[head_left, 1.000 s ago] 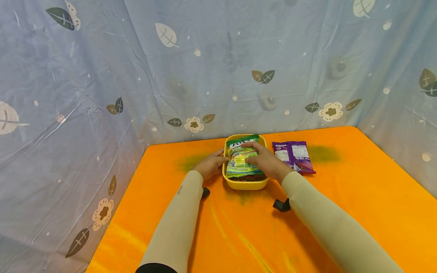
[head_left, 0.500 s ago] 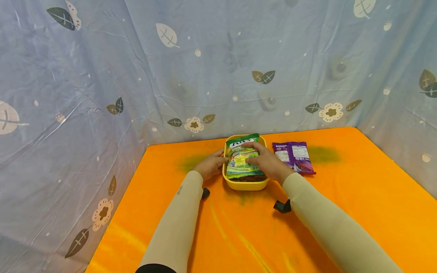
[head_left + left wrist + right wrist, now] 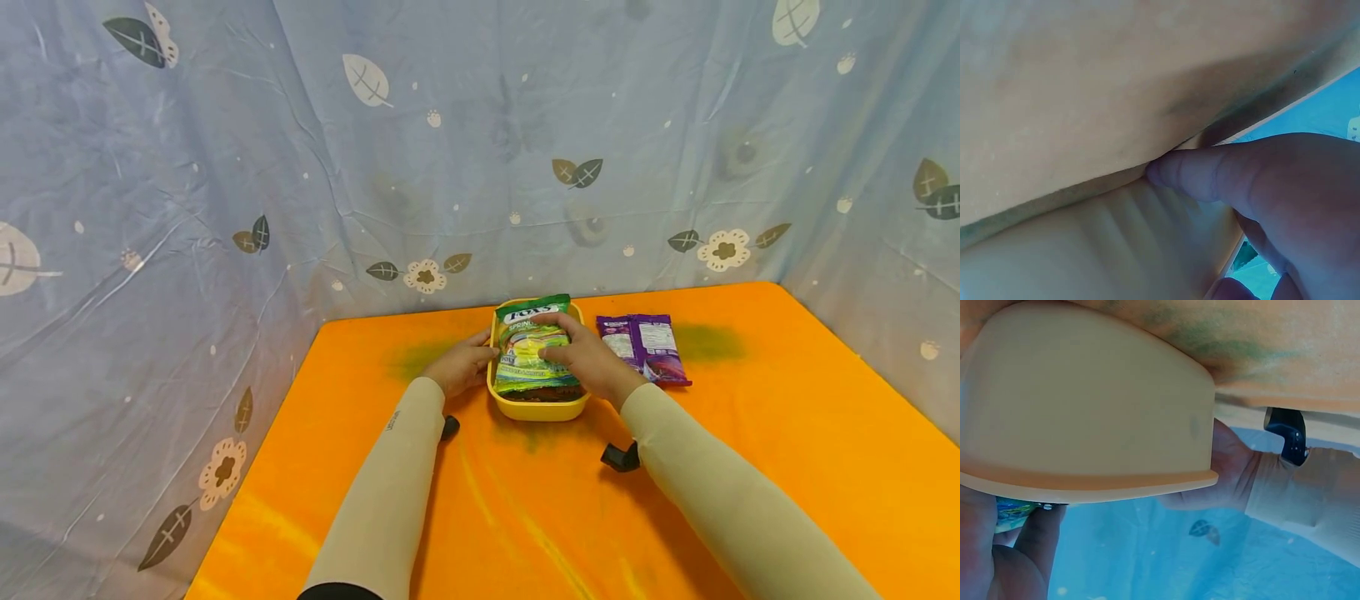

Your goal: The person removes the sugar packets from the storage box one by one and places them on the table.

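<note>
In the head view a yellow plastic basket (image 3: 542, 411) stands on the table. Inside it lies a green bag of Fox's candy (image 3: 534, 358), tilted over dark brown contents (image 3: 551, 393). My right hand (image 3: 592, 360) reaches in from the right, its thumb and index finger pinching the bag's face; the other fingers are hidden. My left hand (image 3: 461, 367) lies along the basket's left side, with its thumb by the rim. A left-hand finger (image 3: 1210, 172) touches the basket's outer wall (image 3: 1104, 244) in the left wrist view. The right wrist view shows the basket's wall (image 3: 1091, 406) from outside.
To the basket's right lie two purple packets (image 3: 647, 348), side by side. An orange cloth covers the table (image 3: 517, 508). A blue leaf-patterned curtain (image 3: 480, 192) hangs behind and at both sides. Black wrist mounts (image 3: 621, 457) sit under the sleeves.
Both hands stay in place. The green bag has shifted very slightly upward relative to the basket. The whole head view has moved a little.
</note>
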Demonstrator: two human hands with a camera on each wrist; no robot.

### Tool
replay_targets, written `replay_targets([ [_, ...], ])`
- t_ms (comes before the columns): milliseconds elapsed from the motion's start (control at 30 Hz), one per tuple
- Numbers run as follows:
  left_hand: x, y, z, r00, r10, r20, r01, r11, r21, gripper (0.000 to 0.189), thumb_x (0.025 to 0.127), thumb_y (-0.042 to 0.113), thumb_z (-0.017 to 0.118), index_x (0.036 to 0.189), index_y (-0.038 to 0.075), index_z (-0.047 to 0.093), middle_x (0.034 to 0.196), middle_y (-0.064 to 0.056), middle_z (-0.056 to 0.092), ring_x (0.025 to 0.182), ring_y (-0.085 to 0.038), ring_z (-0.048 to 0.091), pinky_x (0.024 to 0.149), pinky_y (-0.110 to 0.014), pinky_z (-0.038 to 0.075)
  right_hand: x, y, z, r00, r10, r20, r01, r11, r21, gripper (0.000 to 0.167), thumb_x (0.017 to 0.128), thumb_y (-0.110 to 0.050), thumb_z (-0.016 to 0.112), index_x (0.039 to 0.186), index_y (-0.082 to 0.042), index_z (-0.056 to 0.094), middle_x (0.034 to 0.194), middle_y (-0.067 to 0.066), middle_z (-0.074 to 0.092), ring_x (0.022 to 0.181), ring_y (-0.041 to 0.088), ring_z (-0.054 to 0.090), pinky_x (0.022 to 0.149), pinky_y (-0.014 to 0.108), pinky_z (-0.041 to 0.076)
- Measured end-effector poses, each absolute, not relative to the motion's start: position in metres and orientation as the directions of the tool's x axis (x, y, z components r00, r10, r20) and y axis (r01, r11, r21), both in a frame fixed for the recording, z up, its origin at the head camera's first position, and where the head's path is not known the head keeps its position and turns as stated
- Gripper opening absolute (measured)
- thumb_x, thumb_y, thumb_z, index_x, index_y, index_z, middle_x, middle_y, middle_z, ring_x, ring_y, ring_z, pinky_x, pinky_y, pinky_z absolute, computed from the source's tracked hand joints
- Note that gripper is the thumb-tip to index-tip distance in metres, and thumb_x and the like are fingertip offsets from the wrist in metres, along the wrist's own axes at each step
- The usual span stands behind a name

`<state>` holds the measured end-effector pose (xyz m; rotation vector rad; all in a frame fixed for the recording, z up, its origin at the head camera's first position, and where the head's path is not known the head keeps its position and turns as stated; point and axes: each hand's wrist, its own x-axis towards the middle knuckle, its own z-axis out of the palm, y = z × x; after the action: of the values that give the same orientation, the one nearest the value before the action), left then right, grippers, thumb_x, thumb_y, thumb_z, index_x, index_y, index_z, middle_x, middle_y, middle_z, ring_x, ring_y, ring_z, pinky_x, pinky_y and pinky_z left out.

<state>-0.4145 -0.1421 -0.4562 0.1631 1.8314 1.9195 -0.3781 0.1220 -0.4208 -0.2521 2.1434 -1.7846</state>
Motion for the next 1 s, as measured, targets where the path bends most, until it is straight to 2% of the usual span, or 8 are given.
replay_targets([
  [200,-0.415,-0.142,-0.457,-0.882,0.409,-0.234,-0.255,0.002,0.967,0.074,0.109,0.008,0.054,0.176,0.021,0.024,0.162,-0.016,0.051,0.140,-0.030,0.056,0.117,-0.050,0.045,-0.377,0.122,-0.422,-0.928,-0.356,-0.114,0.079,0.110,-0.991,0.058,0.110,-0.015,0.067,0.162,-0.034,0.050,0.157,0.017,0.039,0.123,0.039,0.060,0.101,0.044,0.058],
  [400,-0.415,-0.142,-0.457,-0.881,0.408,-0.237,-0.258,0.003,0.966,0.075,0.108,0.008,0.055,0.176,0.022,0.025,0.161,-0.016,0.052,0.139,-0.030,0.056,0.116,-0.050,0.046,-0.376,0.123,-0.422,-0.927,-0.359,-0.103,0.080,0.078,-0.994,0.058,0.110,-0.014,0.066,0.163,-0.030,0.049,0.159,0.018,0.038,0.123,0.039,0.059,0.100,0.043,0.059],
  [700,-0.412,-0.142,-0.457,-0.885,0.404,-0.231,-0.254,-0.005,0.967,0.079,0.106,0.008,0.057,0.176,0.021,0.024,0.161,-0.019,0.051,0.140,-0.032,0.055,0.116,-0.051,0.045,-0.375,0.121,-0.420,-0.922,-0.369,-0.119,0.080,0.120,-0.990,0.055,0.111,-0.014,0.065,0.160,-0.033,0.051,0.154,0.018,0.044,0.122,0.038,0.063,0.101,0.046,0.058],
  [1000,-0.409,-0.141,-0.455,-0.884,0.409,-0.229,-0.253,-0.006,0.967,0.076,0.109,0.011,0.059,0.176,0.020,0.024,0.164,-0.016,0.048,0.148,-0.032,0.049,0.119,-0.052,0.042,-0.378,0.130,-0.408,-0.940,-0.322,-0.116,0.077,0.130,-0.989,0.051,0.111,-0.018,0.061,0.160,-0.028,0.054,0.158,0.017,0.042,0.125,0.039,0.060,0.101,0.044,0.058],
])
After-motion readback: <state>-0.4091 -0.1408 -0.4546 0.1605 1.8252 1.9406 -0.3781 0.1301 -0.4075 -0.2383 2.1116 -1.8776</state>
